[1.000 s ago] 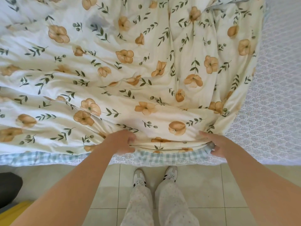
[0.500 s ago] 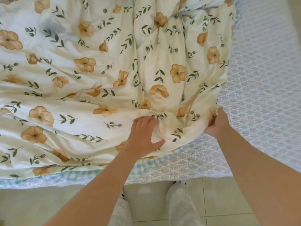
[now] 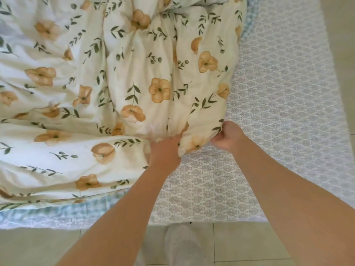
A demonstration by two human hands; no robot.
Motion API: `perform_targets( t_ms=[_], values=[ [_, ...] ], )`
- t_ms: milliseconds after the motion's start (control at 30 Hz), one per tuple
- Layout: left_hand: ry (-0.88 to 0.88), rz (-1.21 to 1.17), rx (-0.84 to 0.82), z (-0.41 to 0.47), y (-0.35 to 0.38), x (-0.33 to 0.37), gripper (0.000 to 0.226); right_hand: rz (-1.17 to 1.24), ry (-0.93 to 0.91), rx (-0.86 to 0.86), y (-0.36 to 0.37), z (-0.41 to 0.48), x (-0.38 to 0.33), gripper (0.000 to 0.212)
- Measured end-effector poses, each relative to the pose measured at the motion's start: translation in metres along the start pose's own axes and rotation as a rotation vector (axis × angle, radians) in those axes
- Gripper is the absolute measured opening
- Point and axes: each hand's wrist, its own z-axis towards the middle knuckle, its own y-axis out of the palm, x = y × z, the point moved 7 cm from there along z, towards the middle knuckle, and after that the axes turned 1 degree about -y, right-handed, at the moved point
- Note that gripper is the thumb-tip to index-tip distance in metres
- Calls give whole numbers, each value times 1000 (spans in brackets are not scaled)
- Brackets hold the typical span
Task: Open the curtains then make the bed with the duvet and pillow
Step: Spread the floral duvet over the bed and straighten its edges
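Duvet [image 3: 119,89], cream with orange flowers and green leaf sprigs, lies rumpled over the left and middle of the bed, its blue-checked underside showing along the near edge. Both hands grip its near right corner: the left hand [image 3: 165,150] has its fingers closed on a fold of the fabric, the right hand [image 3: 226,137] pinches the corner's edge. To the right the patterned grey-white bedsheet [image 3: 284,93] lies bare. Pale floor tiles [image 3: 240,244] show below.

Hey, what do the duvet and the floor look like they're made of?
Duvet: soft matte woven fabric, probably cotton over padding; it puffs and creases deeply, with a printed floral pattern. Floor: pale tile, likely ceramic; straight grout lines, smooth surface.
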Motion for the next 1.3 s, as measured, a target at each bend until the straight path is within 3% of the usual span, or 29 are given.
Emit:
perform_targets(
  t_ms=[67,133,300,333,433,533,633,733,867,933,1033,1133,1200,1300],
  values=[
    [-43,-237,-59,4,-4,-5,32,-98,18,-60,9,0,-1,37],
    [-70,-380,-92,7,-11,-11,21,-179,-4,-73,20,3,-7,34],
    [-128,-485,-216,8,-9,-18,18,-108,-135,-119,58,17,-49,86],
    [-126,-495,-261,8,-5,-17,15,-176,-149,-108,64,16,-57,84],
    [-104,-440,-345,12,-1,-15,15,-443,-193,18,69,12,-76,48],
    [-65,-326,-362,14,-3,-10,21,-744,-461,293,49,5,-114,40],
    [12,-313,-356,10,-2,5,56,-1043,-710,469,13,-16,-143,21],
    [21,-222,-381,2,8,15,72,-1044,-588,565,-68,-30,-127,8],
    [60,-89,-393,-9,18,22,67,-779,-252,760,-198,-57,-55,23],
    [98,-50,-400,-17,23,24,61,-734,-181,747,-225,-67,-26,29],
    [133,26,-386,-23,30,22,68,-744,-230,677,-217,-65,-35,57],
    [138,38,-360,-22,33,19,74,-503,-307,513,-189,-49,-75,100],
    [134,29,-357,-19,37,19,75,-378,-330,531,-180,-41,-111,105],
    [128,-11,-332,-15,37,17,79,-538,-374,614,-164,-30,-155,106]
  ],
)
